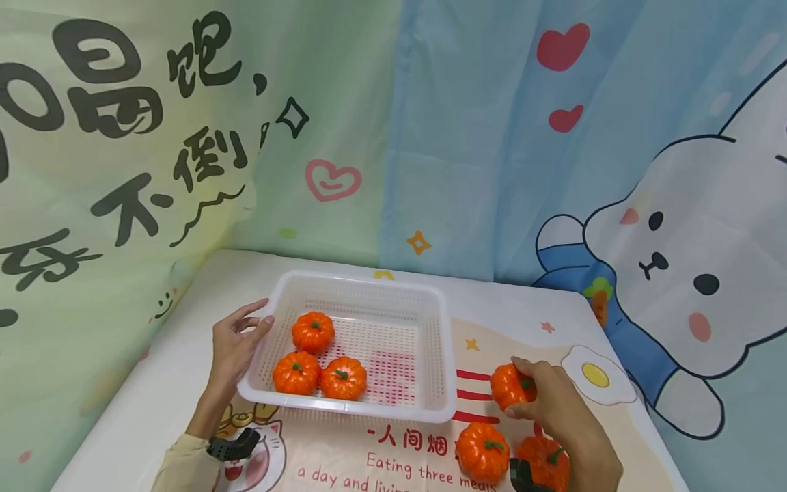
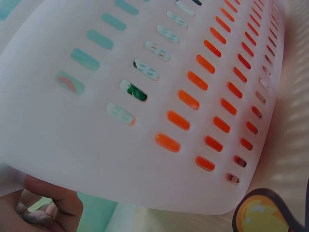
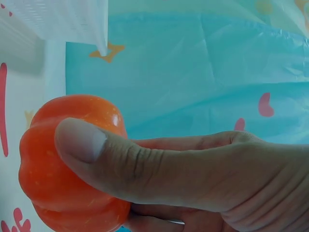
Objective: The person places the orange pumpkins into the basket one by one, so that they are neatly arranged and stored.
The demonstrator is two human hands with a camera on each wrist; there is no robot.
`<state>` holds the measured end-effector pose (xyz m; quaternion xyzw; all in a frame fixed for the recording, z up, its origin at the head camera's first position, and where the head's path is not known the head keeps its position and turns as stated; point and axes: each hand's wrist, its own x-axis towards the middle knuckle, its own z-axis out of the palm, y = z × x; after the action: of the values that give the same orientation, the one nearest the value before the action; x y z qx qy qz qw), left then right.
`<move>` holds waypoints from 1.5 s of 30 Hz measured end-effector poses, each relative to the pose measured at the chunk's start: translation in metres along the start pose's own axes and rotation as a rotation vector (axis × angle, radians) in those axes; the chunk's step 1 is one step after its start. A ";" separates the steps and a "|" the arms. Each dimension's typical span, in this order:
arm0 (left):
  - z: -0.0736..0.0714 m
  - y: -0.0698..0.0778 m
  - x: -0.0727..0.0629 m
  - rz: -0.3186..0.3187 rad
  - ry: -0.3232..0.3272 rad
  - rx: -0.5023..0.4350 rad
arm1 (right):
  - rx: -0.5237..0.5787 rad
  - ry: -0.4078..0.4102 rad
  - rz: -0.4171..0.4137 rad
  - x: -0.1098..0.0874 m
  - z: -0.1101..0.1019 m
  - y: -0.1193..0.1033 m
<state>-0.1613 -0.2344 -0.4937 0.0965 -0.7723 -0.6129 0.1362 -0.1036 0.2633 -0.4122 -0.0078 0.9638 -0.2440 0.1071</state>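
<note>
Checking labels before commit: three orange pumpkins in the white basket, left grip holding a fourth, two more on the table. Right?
No: the right grip holds the fourth pumpkin, as the head view shows. Three pumpkins in the white basket, two more on the table: correct.

Head: high, wide, facing forward-down over table [image 1: 178, 355]. Left wrist: very near basket [image 2: 67, 145], facing its outside. Right wrist: close on pumpkin [image 3: 43, 169], curtain [image 3: 193, 87] beyond; shares pumpkin with head. Basket in all.

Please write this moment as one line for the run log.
left hand: holds white basket rim | right hand: grips orange pumpkin outside basket | basket: three pumpkins inside | table: two more pumpkins
</note>
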 end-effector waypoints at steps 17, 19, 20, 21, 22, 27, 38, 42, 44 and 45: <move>0.001 -0.002 0.000 -0.023 -0.019 0.007 | -0.029 0.034 -0.029 0.000 0.001 -0.010; 0.001 -0.002 0.000 -0.021 -0.020 0.005 | -0.027 0.033 -0.026 0.000 0.000 -0.012; 0.001 -0.002 -0.001 -0.020 -0.022 0.004 | -0.026 0.032 -0.026 0.000 0.000 -0.012; 0.001 -0.002 -0.001 -0.019 -0.024 0.004 | -0.024 0.032 -0.025 0.000 0.000 -0.013; 0.001 -0.002 -0.001 -0.018 -0.024 0.003 | -0.025 0.031 -0.025 0.000 0.000 -0.014; 0.001 -0.002 -0.001 -0.011 -0.017 -0.003 | -0.040 0.029 -0.035 0.000 -0.002 -0.018; 0.001 -0.002 0.001 -0.009 -0.001 -0.012 | -0.054 0.023 -0.065 0.001 -0.007 -0.032; 0.001 -0.001 0.001 -0.013 0.003 -0.004 | -0.046 0.024 -0.066 0.001 -0.009 -0.036; 0.000 -0.001 0.001 -0.013 0.003 -0.005 | -0.045 0.025 -0.074 0.000 -0.010 -0.038; 0.000 -0.001 0.001 -0.013 0.003 -0.007 | -0.044 0.025 -0.077 0.000 -0.010 -0.039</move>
<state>-0.1623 -0.2349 -0.4947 0.1021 -0.7694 -0.6162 0.1335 -0.1067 0.2337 -0.3851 -0.0443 0.9692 -0.2268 0.0852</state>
